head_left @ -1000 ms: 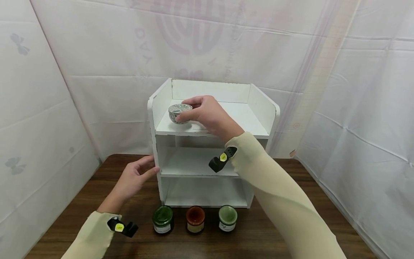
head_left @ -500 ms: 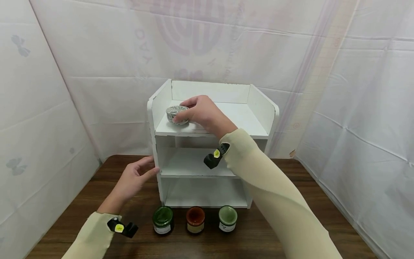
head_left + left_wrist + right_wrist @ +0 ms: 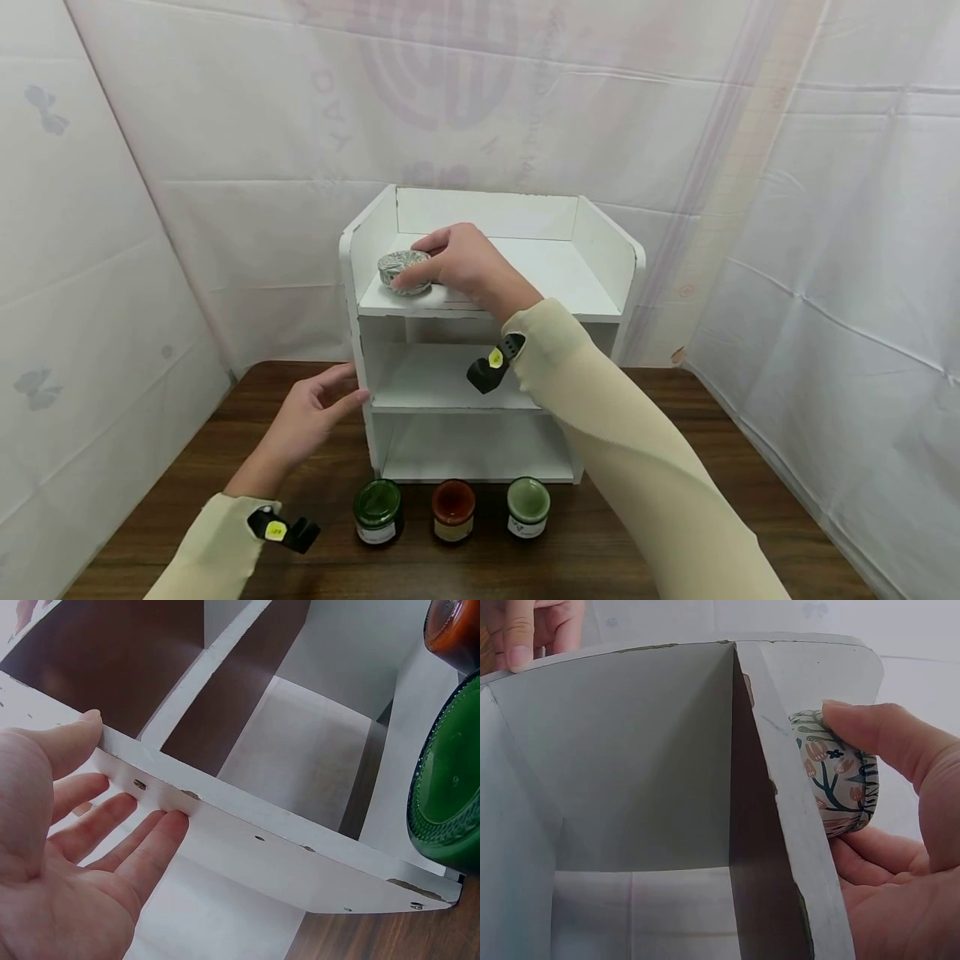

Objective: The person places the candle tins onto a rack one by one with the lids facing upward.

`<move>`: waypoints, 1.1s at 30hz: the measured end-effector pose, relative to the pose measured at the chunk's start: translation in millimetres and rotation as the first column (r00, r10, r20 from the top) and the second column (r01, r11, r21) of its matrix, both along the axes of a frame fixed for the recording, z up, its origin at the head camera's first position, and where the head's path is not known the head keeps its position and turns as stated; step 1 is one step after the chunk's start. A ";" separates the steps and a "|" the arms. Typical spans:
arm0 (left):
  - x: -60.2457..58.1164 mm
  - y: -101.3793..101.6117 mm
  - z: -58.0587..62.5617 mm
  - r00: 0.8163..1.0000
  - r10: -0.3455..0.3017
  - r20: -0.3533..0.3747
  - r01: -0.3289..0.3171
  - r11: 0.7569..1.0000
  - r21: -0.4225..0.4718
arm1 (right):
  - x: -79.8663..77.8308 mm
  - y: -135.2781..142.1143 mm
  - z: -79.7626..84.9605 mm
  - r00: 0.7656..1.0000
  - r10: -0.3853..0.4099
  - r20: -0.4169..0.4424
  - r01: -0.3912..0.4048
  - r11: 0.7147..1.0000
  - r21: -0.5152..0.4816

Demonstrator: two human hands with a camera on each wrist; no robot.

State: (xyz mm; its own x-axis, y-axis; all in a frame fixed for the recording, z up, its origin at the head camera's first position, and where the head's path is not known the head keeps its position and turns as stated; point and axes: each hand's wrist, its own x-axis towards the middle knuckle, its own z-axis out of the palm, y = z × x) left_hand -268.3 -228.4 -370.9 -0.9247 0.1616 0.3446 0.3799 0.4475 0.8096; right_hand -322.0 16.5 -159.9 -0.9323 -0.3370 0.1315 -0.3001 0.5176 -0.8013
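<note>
A small round tin point(image 3: 403, 272) with a leafy print sits low at the left front of the white shelf unit's point(image 3: 491, 315) top board. My right hand point(image 3: 468, 262) pinches this tin, thumb on its near side and fingers behind. In the right wrist view, flowers and stems decorate the tin point(image 3: 838, 776), and part of it is hidden behind the board's edge. My left hand point(image 3: 311, 412) rests against the unit's left side panel. In the left wrist view, its thumb touches the panel's front edge and its nearly straight fingers point(image 3: 161, 851) lie along the outer face.
Three glass jars stand in a row before the unit: a dark green jar point(image 3: 378, 510), a red-brown jar point(image 3: 453, 508) and a pale green jar point(image 3: 528, 506). Brown wooden table point(image 3: 660, 467) lies under everything. White sheets point(image 3: 247, 208) hang behind and at both sides.
My right hand has moved slightly left and down with the tin, bringing it nearer the left panel and lower over the top board. My left hand has stayed in place.
</note>
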 end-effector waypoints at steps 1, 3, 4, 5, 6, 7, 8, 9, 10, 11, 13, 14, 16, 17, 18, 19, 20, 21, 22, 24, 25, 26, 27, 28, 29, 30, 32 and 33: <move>0.0 0.0 -0.1 1.000 -0.001 0.001 0.001 1.000 0.002 | -0.1 -0.1 0.1 1.000 0.002 0.001 -0.002 1.000 0.006; -0.2 0.0 -0.4 1.000 -0.002 0.002 0.002 1.000 0.005 | 0.1 0.0 0.2 1.000 0.003 0.005 -0.003 1.000 0.015; -0.3 0.1 -0.5 1.000 -0.004 0.003 0.004 1.000 0.007 | 0.2 0.0 0.3 1.000 0.004 0.006 -0.004 1.000 0.019; -0.5 0.3 -0.7 1.000 -0.006 0.003 0.006 1.000 0.009 | 0.5 0.1 0.4 1.000 0.003 0.008 -0.003 1.000 0.021; -0.6 0.4 -0.9 1.000 -0.007 0.002 0.006 1.000 0.010 | 0.7 0.2 0.4 1.000 0.003 0.008 -0.003 1.000 0.024; -0.8 0.6 -1.0 1.000 -0.009 0.001 0.009 1.000 0.012 | 0.8 0.2 0.5 1.000 0.004 0.006 -0.004 1.000 0.028; -1.1 0.7 -1.1 1.000 -0.010 0.000 0.010 1.000 0.013 | 1.0 0.3 0.7 1.000 0.004 0.003 -0.004 0.999 0.032; -1.2 0.8 -1.1 1.000 -0.012 -0.001 0.012 1.000 0.015 | 1.2 0.3 0.8 1.000 0.004 0.001 -0.004 0.999 0.038; -1.4 0.9 -1.1 1.000 -0.014 -0.002 0.014 1.000 0.017 | 1.3 0.3 0.9 1.000 0.004 -0.001 -0.004 0.999 0.044; -1.5 0.9 -1.1 1.000 -0.015 -0.003 0.015 1.000 0.019 | 1.5 0.2 0.9 1.000 0.003 -0.004 -0.003 0.999 0.050; -1.6 1.0 -1.1 1.000 -0.018 -0.003 0.018 1.000 0.023 | 1.8 0.1 0.9 1.000 0.002 -0.007 -0.002 0.998 0.060; -1.5 1.0 -1.1 1.000 -0.017 -0.002 0.017 1.000 0.022 | 2.0 0.0 0.8 1.000 0.001 -0.006 -0.001 0.998 0.061; -1.3 0.8 -1.0 1.000 -0.012 -0.001 0.012 1.000 0.017 | 2.6 0.0 0.5 1.000 -0.001 -0.006 0.001 0.998 0.061; -1.1 0.6 -0.9 1.000 -0.007 0.000 0.007 1.000 0.013 | 3.2 0.1 0.4 1.000 -0.003 -0.004 0.003 0.998 0.058; -0.8 0.4 -0.7 1.000 -0.003 0.001 0.003 1.000 0.008 | 3.8 0.3 0.3 1.000 -0.007 -0.001 0.007 0.998 0.056; -0.5 0.2 -0.4 1.000 -0.001 0.001 0.001 1.000 0.004 | 4.4 0.7 0.1 1.000 -0.011 -0.001 0.011 0.999 0.052; -0.1 0.0 -0.1 1.000 0.000 -0.002 0.000 1.000 -0.004 | 5.4 1.4 0.3 1.000 -0.015 0.003 0.015 0.999 0.044; 0.2 -0.2 0.3 1.000 0.002 -0.002 -0.002 1.000 -0.008 | 6.3 2.4 0.3 1.000 -0.020 0.004 0.020 0.999 0.035; 0.6 -0.3 0.8 1.000 0.001 -0.002 -0.001 1.000 -0.009 | 7.3 3.5 0.4 1.000 -0.023 0.004 0.023 0.999 0.026; 1.1 -0.8 1.8 1.000 -0.001 -0.004 0.001 1.000 -0.008 | 9.2 6.0 0.6 1.000 -0.026 0.001 0.026 1.000 0.007; 1.5 -1.2 2.3 1.000 -0.002 -0.008 0.002 1.000 -0.010 | 10.0 7.3 0.7 1.000 -0.022 -0.003 0.022 1.000 -0.002; 1.9 -1.5 2.7 1.000 -0.002 -0.010 0.002 1.000 -0.009 | 10.9 8.6 0.6 1.000 -0.016 -0.004 0.016 1.000 -0.011; 2.2 -1.9 2.9 1.000 0.001 -0.009 -0.002 1.000 -0.007 | 11.8 9.9 0.5 1.000 -0.010 -0.009 0.010 1.000 -0.019; 2.6 -2.0 3.1 1.000 0.002 -0.012 -0.002 1.000 -0.005 | 12.6 11.5 0.3 1.000 -0.004 -0.013 0.004 1.000 -0.025; 3.2 -2.1 3.4 1.000 0.003 -0.015 -0.003 1.000 -0.006 | 13.4 13.2 0.0 1.000 0.001 -0.017 -0.002 0.999 -0.034; 3.3 -2.2 3.4 1.000 0.005 -0.018 -0.005 1.000 -0.007 | 14.4 15.2 -0.2 1.000 0.004 -0.019 -0.004 0.999 -0.041; 3.2 -1.8 3.2 1.000 0.000 -0.018 0.000 1.000 0.003 | 16.1 20.2 -1.3 1.000 0.009 -0.025 -0.011 0.998 -0.060; 2.8 -1.3 3.0 1.000 -0.003 -0.018 0.004 1.000 0.009 | 17.1 23.0 -1.9 1.000 0.008 -0.028 -0.010 0.998 -0.069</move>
